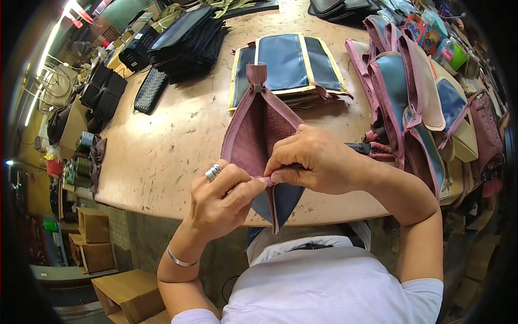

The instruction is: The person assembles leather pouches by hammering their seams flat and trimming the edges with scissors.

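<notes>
Two hands meet at the near end of a pink pouch's rim

Closest to the wearer's white shirt (pixel 302 286), the left hand (pixel 224 197), with a silver bracelet (pixel 181 258) at the wrist and a ring (pixel 212 171) on one finger, has its thumb and forefinger closed on the near end of the rim. The right hand (pixel 321 159) comes in from the other side, its thumb and fingertips drawn together on the same spot, so the two grips all but touch.

The pink pouch (pixel 243 129) runs away from the fingers, its mouth spread open between the two sides of the rim and its woven pink face showing. Its blue lower part (pixel 286 202) hangs below the hands, near the edge of the worktable (pixel 162 173). The far end of the rim ends in a pink tab (pixel 257 74), well apart from the fingers.

Beyond the pouch lie blue panels edged in yellow (pixel 283 59). Pink and blue bags (pixel 396 81) are heaped to the right; farther left are a dark woven case (pixel 150 90) and a stack of black pieces (pixel 189 48).
</notes>
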`<state>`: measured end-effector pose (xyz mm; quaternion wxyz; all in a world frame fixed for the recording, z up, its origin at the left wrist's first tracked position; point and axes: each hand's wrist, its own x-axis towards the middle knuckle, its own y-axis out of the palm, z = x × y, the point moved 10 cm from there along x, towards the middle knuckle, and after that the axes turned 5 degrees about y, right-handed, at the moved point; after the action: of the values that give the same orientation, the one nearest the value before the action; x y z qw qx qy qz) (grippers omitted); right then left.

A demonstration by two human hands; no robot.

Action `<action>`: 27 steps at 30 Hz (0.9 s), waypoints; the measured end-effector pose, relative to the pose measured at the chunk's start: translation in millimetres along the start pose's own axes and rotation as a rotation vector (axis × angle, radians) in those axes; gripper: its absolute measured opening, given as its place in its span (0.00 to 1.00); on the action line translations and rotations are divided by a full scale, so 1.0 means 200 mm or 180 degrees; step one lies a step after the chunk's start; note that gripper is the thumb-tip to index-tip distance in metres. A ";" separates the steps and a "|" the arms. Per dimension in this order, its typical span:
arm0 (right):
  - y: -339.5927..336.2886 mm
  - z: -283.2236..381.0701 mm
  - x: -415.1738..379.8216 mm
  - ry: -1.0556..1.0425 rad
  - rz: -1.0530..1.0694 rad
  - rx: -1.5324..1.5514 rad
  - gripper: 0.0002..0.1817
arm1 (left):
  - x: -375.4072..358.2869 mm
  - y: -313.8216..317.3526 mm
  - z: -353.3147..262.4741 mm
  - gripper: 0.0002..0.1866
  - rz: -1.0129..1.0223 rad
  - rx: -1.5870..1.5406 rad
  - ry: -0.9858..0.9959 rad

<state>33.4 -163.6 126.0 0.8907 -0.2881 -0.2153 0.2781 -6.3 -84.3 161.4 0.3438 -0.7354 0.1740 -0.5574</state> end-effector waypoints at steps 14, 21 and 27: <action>-0.04 -0.07 -0.03 0.0282 0.0090 0.0511 0.05 | -0.01 0.05 0.20 0.14 0.0650 -0.0919 -0.0620; -0.07 -0.04 -0.05 -0.0089 -0.0230 -0.0062 0.05 | 0.01 0.04 -0.03 0.07 0.0688 0.0566 0.0235; -0.02 0.00 -0.07 -0.0290 -0.0353 -0.0396 0.06 | 0.00 0.08 0.14 0.09 0.1190 -0.0642 -0.0932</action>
<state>24.5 -175.3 124.8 0.8744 -0.3175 -0.2880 0.2273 22.7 -87.1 146.4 0.3873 -0.7939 0.3100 -0.3515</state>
